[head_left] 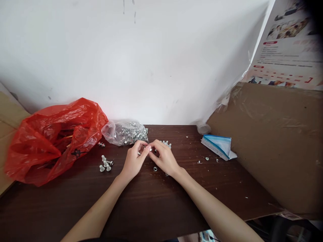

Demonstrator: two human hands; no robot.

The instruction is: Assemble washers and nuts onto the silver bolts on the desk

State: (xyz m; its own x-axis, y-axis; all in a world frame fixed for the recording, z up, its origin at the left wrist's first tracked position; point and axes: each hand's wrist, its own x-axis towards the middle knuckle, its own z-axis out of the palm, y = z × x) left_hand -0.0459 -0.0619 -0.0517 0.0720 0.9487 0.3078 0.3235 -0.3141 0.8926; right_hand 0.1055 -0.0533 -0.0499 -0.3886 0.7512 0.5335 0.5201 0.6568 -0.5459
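Observation:
Over the middle of the dark table, my left hand point(134, 160) and my right hand point(165, 158) meet with their fingertips pinched together. Between them sits a small shiny metal piece point(150, 149), mostly covered by the fingers; whether it is a bolt or a nut I cannot make out. Just behind my right hand stands a group of bolts point(166, 144), partly hidden by it. A loose hex nut point(155, 169) lies between my wrists, and another small metal part peeks out under my right hand. To the left of my left hand rests a cluster of bolts point(108, 165).
A clear bag of small metal fasteners point(133, 131) lies against the white wall, beside a large red plastic bag point(52, 141). Toward the right are a folded blue-and-white packet point(217, 146), a small nut point(207, 158) and white scraps. Cardboard point(277, 141) borders the table's right side.

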